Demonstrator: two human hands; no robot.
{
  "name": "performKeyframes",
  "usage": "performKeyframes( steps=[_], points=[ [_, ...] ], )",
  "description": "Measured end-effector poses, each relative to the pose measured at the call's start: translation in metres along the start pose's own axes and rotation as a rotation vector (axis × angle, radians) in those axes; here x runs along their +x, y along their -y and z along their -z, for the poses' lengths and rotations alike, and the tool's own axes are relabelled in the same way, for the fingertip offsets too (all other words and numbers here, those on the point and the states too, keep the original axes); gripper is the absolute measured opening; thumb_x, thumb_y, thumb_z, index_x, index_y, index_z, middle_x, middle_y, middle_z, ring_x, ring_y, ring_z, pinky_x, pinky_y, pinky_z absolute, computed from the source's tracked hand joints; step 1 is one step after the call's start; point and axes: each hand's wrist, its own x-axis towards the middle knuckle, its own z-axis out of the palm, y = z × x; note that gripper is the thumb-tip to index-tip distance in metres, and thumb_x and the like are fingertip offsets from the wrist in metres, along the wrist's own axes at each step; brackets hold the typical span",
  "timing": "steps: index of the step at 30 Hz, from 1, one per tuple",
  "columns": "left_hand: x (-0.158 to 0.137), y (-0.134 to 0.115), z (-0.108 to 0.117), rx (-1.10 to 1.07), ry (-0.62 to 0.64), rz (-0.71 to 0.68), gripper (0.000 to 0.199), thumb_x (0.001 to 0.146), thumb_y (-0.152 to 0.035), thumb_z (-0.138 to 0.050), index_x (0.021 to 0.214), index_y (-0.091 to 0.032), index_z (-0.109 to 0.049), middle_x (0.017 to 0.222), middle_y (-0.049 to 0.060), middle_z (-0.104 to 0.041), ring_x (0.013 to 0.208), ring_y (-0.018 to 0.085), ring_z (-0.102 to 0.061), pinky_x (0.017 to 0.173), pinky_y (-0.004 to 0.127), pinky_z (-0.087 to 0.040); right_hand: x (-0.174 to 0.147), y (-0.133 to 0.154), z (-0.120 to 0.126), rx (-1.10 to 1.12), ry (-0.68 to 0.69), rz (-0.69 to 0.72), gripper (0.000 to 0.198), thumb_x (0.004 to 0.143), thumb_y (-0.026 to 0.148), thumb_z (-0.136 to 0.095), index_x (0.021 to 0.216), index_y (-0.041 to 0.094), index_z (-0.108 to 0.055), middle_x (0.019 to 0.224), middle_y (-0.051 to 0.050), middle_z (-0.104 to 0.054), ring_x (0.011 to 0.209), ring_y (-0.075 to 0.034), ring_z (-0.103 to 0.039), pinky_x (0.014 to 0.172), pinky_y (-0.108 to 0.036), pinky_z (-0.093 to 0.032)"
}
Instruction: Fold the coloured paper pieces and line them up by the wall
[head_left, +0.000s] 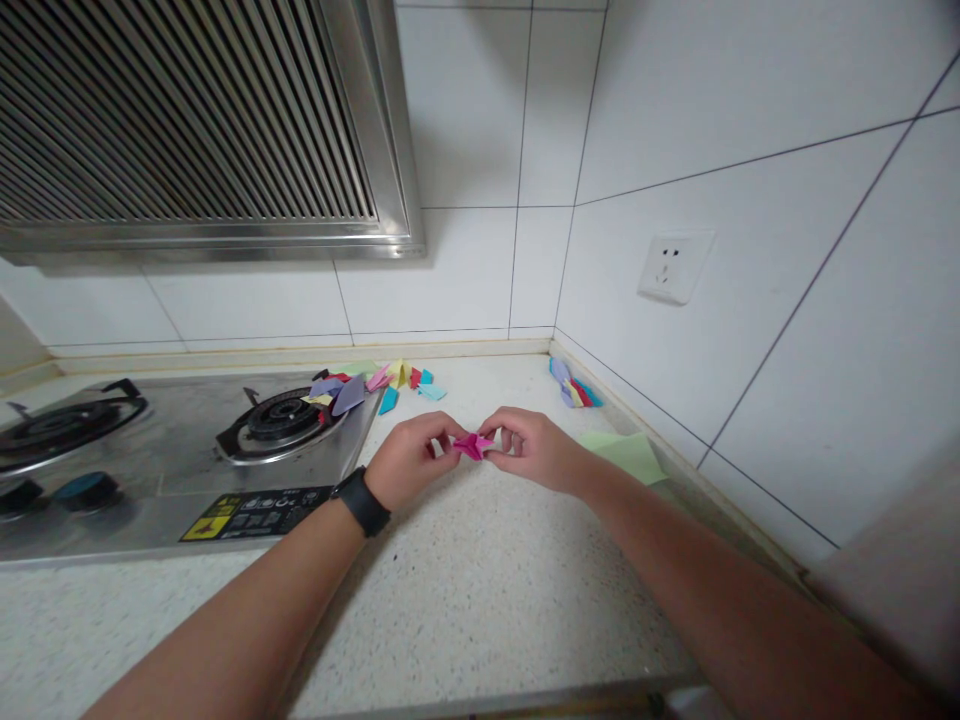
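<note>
A small folded piece of pink paper [472,446] is held between my two hands, just above the speckled countertop [480,590]. My left hand [420,455], with a black watch [361,502] on its wrist, pinches the paper's left end. At its right end, the thumb and fingers of my right hand [529,447] are closed on it. The middle of the paper shows several pointed folds. Beyond my left hand lies a heap of folded coloured papers [349,395], partly on the stove. A smaller pile of folded papers [576,386] rests by the right wall.
A steel gas stove [180,480] with black burners is set into the counter at left, under a range hood [225,120]. Light green paper sheets [630,455] lie behind my right forearm. A wall socket [675,268] is on the tiled right wall.
</note>
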Motion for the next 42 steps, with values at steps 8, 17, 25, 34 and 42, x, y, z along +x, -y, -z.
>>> performKeyframes(
  steps=[8,17,25,34,42],
  points=[
    [0.0,0.001,-0.001,0.068,-0.015,0.003,0.013,0.079,-0.013,-0.058,0.088,-0.019,-0.065,0.081,0.0,-0.065,0.067,0.01,-0.056,0.059,0.021,-0.044,0.0,0.002,0.001,-0.058,-0.004,0.0,0.022,0.078,0.018,-0.064,0.099,0.019,-0.062,0.087,-0.001,-0.062,0.062,-0.009,-0.05,0.059,-0.022,-0.039],
    [0.0,-0.005,-0.001,0.082,-0.016,0.058,0.013,0.083,-0.021,-0.056,0.092,-0.019,-0.065,0.078,0.0,-0.065,0.062,0.01,-0.055,0.056,0.02,-0.043,-0.001,0.008,0.004,-0.014,-0.047,-0.008,0.034,0.079,0.03,-0.066,0.111,0.02,-0.058,0.099,-0.005,-0.063,0.068,-0.011,-0.052,0.059,-0.024,-0.042],
    [0.001,-0.006,-0.002,-0.037,0.062,0.081,0.018,0.087,-0.027,-0.054,0.099,-0.019,-0.065,0.084,0.001,-0.067,0.065,0.011,-0.056,0.057,0.021,-0.043,0.001,0.005,-0.002,0.037,-0.059,-0.071,0.011,0.081,0.027,-0.062,0.088,0.018,-0.063,0.068,0.002,-0.054,0.055,-0.009,-0.044,0.052,-0.022,-0.035],
    [0.002,-0.005,-0.004,-0.221,0.02,0.158,0.028,0.092,-0.04,-0.049,0.086,-0.016,-0.063,0.074,0.002,-0.061,0.065,0.011,-0.053,0.055,0.021,-0.042,0.0,0.002,-0.004,0.172,0.003,-0.154,0.011,0.083,0.029,-0.061,0.084,0.018,-0.06,0.063,0.004,-0.049,0.054,-0.008,-0.039,0.051,-0.022,-0.031],
    [0.002,0.001,-0.011,-0.46,0.004,0.251,0.034,0.091,-0.047,-0.049,0.083,-0.016,-0.059,0.07,0.001,-0.057,0.059,0.01,-0.051,0.049,0.02,-0.042,0.001,-0.003,-0.01,0.385,0.028,-0.213,0.018,0.085,0.035,-0.06,0.084,0.018,-0.055,0.062,0.006,-0.044,0.054,-0.008,-0.038,0.051,-0.022,-0.03]
  ],
)
